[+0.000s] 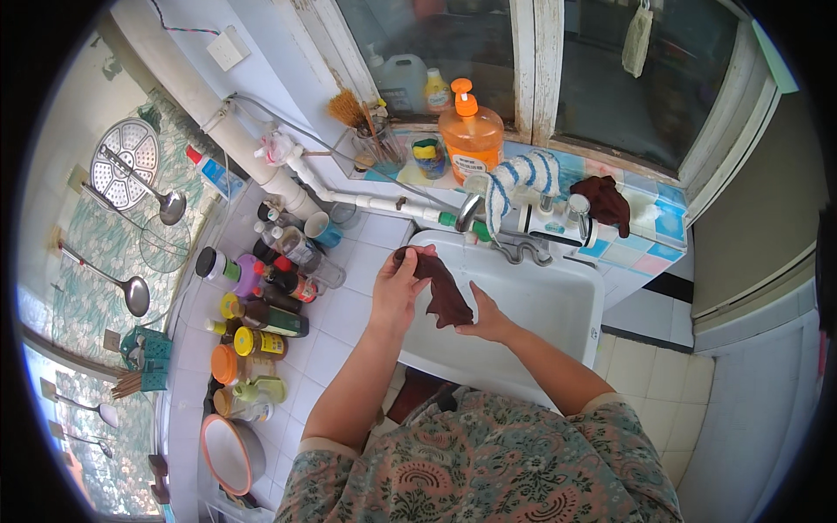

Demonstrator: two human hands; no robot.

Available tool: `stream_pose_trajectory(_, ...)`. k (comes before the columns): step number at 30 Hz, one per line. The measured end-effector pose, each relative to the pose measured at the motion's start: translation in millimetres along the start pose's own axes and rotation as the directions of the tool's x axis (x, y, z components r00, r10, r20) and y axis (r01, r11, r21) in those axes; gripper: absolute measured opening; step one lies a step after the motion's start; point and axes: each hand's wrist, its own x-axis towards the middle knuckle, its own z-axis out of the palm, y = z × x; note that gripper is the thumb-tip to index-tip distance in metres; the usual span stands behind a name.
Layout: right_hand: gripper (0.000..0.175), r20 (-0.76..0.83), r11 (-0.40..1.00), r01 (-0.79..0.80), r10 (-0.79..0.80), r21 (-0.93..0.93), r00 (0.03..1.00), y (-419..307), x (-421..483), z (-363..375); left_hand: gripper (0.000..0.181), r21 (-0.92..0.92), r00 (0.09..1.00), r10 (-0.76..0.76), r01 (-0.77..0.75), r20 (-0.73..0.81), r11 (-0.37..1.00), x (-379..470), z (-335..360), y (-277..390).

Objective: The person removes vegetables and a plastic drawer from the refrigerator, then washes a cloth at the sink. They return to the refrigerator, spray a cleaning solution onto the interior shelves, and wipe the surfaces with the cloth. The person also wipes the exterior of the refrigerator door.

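Note:
A dark red-brown cloth hangs between my two hands over the left part of a white sink. My left hand pinches its upper end between thumb and fingers. At the cloth's lower right edge, my right hand holds it with the thumb raised apart. Behind the sink, a blue-and-white striped cloth drapes over the metal faucet. Another dark red-brown cloth lies crumpled on the tiled ledge to the right of the faucet.
An orange pump bottle, a cup with a sponge and a glass holding brushes stand on the window ledge. Bottles and jars crowd the tiled counter at left, near a pink-rimmed bowl. Ladles hang on the wall.

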Motion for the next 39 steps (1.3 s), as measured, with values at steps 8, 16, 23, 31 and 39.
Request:
stream_pose_trajectory(8, 0.043, 0.222, 0.466, -0.340, 0.290, 0.817, 0.931, -26.4, 30.0, -20.3, 0.019, -0.276, 0.998, 0.060, -0.054, 0.013, 0.960, -25.0, -13.2, 44.9)
stream_pose_trajectory(16, 0.055, 0.146, 0.151, -0.149, 0.033, 0.977, 0.989, -79.2, 35.5, -64.8, 0.036, -0.144, 0.788, -0.594, 0.576, -0.163, 0.805, -7.1, -80.4, -73.4)
stream_pose_trajectory(23, 0.054, 0.378, 0.554, -0.370, 0.104, 0.746, 0.920, -110.5, 3.4, -66.4, 0.053, -0.412, 0.722, -0.485, 0.685, 0.493, 0.601, 31.4, -46.1, -117.9)
stream_pose_trajectory(31, 0.046, 0.231, -0.183, -0.205, 0.133, 0.961, 0.964, -83.7, 2.7, -56.0, 0.030, -0.356, 0.868, -0.472, 0.397, -0.152, 0.846, 22.1, -4.2, -90.5)
stream_pose_trajectory(39, 0.039, 0.253, -0.250, -0.202, 0.189, 0.947, 0.949, -82.2, 22.5, -60.8, 0.028, -0.429, 0.826, -0.555, 0.540, 0.100, 0.725, -2.0, 21.4, -70.5)
